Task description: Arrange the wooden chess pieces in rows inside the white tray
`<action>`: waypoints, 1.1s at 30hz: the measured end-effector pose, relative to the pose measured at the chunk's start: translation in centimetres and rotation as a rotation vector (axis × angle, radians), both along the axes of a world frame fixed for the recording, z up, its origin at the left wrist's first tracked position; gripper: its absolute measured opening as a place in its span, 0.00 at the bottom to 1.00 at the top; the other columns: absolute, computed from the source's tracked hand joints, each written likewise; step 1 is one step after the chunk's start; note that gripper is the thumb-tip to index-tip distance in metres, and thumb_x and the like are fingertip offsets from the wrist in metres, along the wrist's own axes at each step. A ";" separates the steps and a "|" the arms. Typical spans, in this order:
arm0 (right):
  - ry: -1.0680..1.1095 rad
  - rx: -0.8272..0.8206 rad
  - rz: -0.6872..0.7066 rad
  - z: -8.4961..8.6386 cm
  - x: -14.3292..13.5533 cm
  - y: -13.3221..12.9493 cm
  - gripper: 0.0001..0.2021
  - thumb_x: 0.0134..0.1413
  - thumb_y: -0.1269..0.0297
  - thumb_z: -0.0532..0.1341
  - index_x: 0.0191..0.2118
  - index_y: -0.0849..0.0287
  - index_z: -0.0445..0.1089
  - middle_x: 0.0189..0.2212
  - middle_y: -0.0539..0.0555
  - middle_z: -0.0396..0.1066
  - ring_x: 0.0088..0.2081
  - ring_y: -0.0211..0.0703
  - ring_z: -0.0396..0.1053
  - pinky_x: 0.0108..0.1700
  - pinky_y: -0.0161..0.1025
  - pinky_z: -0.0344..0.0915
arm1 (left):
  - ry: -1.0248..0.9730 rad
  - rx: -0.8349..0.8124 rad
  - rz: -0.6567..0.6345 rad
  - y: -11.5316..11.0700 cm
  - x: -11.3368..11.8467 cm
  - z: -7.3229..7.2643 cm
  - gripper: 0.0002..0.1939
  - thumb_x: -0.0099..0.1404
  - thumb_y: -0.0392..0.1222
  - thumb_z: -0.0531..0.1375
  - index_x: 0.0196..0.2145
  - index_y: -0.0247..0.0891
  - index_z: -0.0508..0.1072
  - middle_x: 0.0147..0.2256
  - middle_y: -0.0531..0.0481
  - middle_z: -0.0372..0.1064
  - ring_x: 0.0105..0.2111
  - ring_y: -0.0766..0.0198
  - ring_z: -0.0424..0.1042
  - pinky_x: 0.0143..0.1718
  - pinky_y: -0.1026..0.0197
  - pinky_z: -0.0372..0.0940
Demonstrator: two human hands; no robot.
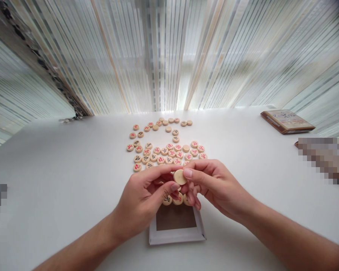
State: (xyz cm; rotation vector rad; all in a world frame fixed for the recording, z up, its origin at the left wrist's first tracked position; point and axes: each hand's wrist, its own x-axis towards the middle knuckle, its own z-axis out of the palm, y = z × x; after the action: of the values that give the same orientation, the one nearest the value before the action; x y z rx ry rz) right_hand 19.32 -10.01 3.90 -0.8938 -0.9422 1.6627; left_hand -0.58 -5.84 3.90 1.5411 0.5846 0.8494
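Note:
A round pale wooden Chinese chess piece [180,177] is held above an open box, its blank face towards me. My right hand [214,182] pinches it, thumb on the face and fingers behind. Around its left side curls my left hand [145,197], the index finger at the top edge and the thumb just below. Beneath the hands lies the shallow white box [177,239] with a brown bottom. A row of pieces, among them one with a red character [177,198], sits in its far part, partly hidden by my fingers.
Many loose chess pieces [160,160] with red or black characters, some blank side up, spread over the white table [73,180] beyond the box. A decorated flat box [288,121] lies at the far right, near a blurred-out item [324,158]. Striped curtains [169,56] hang behind.

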 end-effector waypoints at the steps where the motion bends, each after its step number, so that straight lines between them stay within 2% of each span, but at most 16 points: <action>1: 0.010 -0.005 0.001 0.1 0.0 0.0 0.14 0.57 0.56 0.76 0.31 0.62 0.78 0.22 0.51 0.77 0.22 0.36 0.74 0.23 0.29 0.71 | -0.002 -0.013 0.007 0.0 0.0 0.0 0.14 0.74 0.35 0.66 0.55 0.38 0.82 0.41 0.47 0.85 0.36 0.64 0.83 0.41 0.66 0.79; 5: 0.019 -0.020 0.013 0.1 0.0 -0.1 0.11 0.53 0.62 0.78 0.35 0.62 0.80 0.23 0.51 0.78 0.23 0.36 0.74 0.24 0.29 0.72 | -0.003 -0.053 0.013 0.1 0.1 0.0 0.15 0.73 0.39 0.67 0.55 0.35 0.81 0.38 0.45 0.85 0.34 0.61 0.83 0.39 0.63 0.79; 8: 0.018 -0.022 0.011 0.0 -0.1 -0.1 0.12 0.50 0.64 0.80 0.35 0.61 0.79 0.24 0.51 0.78 0.23 0.36 0.74 0.25 0.29 0.72 | 0.000 -0.032 0.008 0.1 0.1 0.0 0.14 0.74 0.39 0.66 0.55 0.35 0.81 0.40 0.45 0.85 0.35 0.61 0.84 0.40 0.63 0.80; 12: -0.012 -0.044 -0.006 0.0 -0.3 -0.1 0.17 0.45 0.62 0.82 0.32 0.61 0.76 0.22 0.49 0.76 0.21 0.34 0.72 0.24 0.29 0.71 | 0.070 0.073 0.029 0.0 0.0 -0.1 0.13 0.74 0.37 0.66 0.54 0.37 0.82 0.43 0.44 0.85 0.38 0.61 0.85 0.43 0.63 0.79; 17: -0.050 -0.045 -0.019 0.0 -0.3 -0.1 0.18 0.47 0.59 0.81 0.29 0.61 0.74 0.20 0.50 0.75 0.18 0.33 0.69 0.21 0.29 0.68 | 0.116 0.148 0.034 -0.2 -0.2 -0.3 0.14 0.74 0.36 0.64 0.55 0.37 0.82 0.43 0.43 0.85 0.46 0.55 0.85 0.46 0.59 0.80; 21: -0.073 -0.027 -0.024 0.0 -0.3 -0.1 0.18 0.48 0.56 0.81 0.29 0.60 0.74 0.18 0.49 0.75 0.18 0.34 0.69 0.21 0.30 0.69 | 0.113 0.164 0.040 -0.2 -0.2 -0.4 0.13 0.74 0.36 0.64 0.54 0.37 0.82 0.37 0.45 0.85 0.39 0.57 0.85 0.41 0.60 0.80; 24: -0.079 -0.024 -0.029 0.1 -0.2 -0.2 0.18 0.47 0.56 0.81 0.28 0.60 0.74 0.18 0.50 0.75 0.18 0.35 0.69 0.21 0.30 0.69 | 0.099 0.182 0.049 -0.2 -0.1 -0.3 0.12 0.73 0.35 0.65 0.53 0.37 0.82 0.37 0.46 0.85 0.34 0.60 0.84 0.38 0.62 0.79; 28: -0.093 -0.024 -0.029 0.2 -0.2 -0.2 0.19 0.47 0.54 0.81 0.28 0.61 0.75 0.18 0.50 0.76 0.18 0.36 0.70 0.22 0.31 0.70 | 0.083 0.188 0.053 -0.2 -0.1 -0.3 0.12 0.73 0.35 0.65 0.52 0.38 0.83 0.37 0.47 0.85 0.33 0.62 0.83 0.36 0.64 0.78; 33: -0.115 -0.015 -0.059 0.3 -0.4 -0.3 0.18 0.47 0.55 0.81 0.30 0.62 0.78 0.20 0.52 0.77 0.20 0.37 0.72 0.24 0.32 0.73 | 0.076 0.102 0.031 -0.2 -0.1 -0.5 0.14 0.73 0.38 0.66 0.55 0.37 0.82 0.42 0.44 0.85 0.37 0.60 0.84 0.42 0.60 0.80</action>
State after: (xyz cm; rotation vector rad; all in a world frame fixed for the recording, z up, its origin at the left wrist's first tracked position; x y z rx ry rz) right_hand 18.96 -10.26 4.21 -1.0267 -0.9723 1.5842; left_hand -0.72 -6.00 3.42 1.6671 0.6296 0.8582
